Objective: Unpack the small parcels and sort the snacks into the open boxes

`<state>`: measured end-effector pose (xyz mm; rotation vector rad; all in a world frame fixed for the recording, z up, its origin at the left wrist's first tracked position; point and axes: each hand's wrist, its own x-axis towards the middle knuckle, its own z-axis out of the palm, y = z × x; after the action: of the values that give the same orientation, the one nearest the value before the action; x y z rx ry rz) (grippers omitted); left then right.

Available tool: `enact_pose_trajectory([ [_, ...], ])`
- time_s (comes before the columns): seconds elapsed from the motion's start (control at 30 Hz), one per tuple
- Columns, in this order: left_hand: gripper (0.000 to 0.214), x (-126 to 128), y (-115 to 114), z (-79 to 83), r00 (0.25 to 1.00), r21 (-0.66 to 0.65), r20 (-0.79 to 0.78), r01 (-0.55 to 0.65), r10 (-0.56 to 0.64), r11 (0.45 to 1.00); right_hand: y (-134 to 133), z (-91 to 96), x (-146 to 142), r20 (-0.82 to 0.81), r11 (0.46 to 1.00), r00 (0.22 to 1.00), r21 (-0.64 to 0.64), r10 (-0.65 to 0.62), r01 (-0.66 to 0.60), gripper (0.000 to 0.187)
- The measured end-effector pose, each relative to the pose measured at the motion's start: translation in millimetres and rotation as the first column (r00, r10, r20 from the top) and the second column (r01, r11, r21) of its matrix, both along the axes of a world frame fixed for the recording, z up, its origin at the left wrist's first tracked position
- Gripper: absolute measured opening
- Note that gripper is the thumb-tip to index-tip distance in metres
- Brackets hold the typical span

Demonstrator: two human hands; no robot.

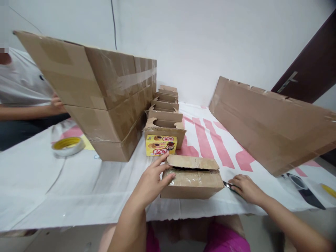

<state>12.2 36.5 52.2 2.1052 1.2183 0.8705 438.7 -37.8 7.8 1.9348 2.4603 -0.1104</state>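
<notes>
A small brown cardboard box (194, 190) lies at the table's near edge, clear tape on its top and a narrow gap open under its rear flap. My left hand (154, 178) holds its left end, thumb on the top and fingers at the flap. Just right of the box, my right hand (245, 189) is curled low over a dark-handled tool with a metal blade (228, 185), whose tip is by the box's corner. Most of the handle is hidden under my fingers. A yellow printed carton (160, 145) stands behind the box, near my left fingertips.
A tall wall of taped cardboard boxes (118, 77) rises on the left, beside a row of open-topped boxes (168, 117). A large cardboard panel (273, 122) leans at right. A tape roll (67, 146) lies left; a dark flat object (306, 190) lies right. Another person (23, 80) sits left.
</notes>
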Motion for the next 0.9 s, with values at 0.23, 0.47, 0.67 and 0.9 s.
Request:
enact_pose_trajectory([
  [0.23, 0.024, 0.8, 2.3, -1.6, 1.0, -0.005, 0.021, 0.008, -0.008, 1.0, 28.4, 84.8, -79.9, -0.224, 0.836, 0.933, 0.535, 0.282, -0.124, 0.019],
  [0.47, 0.023, 1.1, 4.7, -4.8, 0.999, 0.006, 0.044, 0.014, -0.014, 1.0, 37.8, 90.7, -154.5, -0.197, 0.815, 0.83, 0.404, 0.522, -0.416, 0.024],
  [0.67, 0.023, 1.7, 4.9, -5.1, 0.999, -0.009, 0.046, 0.026, -0.026, 1.0, 44.2, 80.0, -156.5, -0.226, 0.829, 0.826, 0.376, 0.516, -0.415, 0.021],
  [0.9, 0.02, 3.3, 4.6, -4.4, 0.997, -0.018, 0.072, 0.022, -0.021, 1.0, 44.2, 83.1, -157.2, -0.244, 0.855, 0.837, 0.325, 0.489, -0.404, 0.023],
])
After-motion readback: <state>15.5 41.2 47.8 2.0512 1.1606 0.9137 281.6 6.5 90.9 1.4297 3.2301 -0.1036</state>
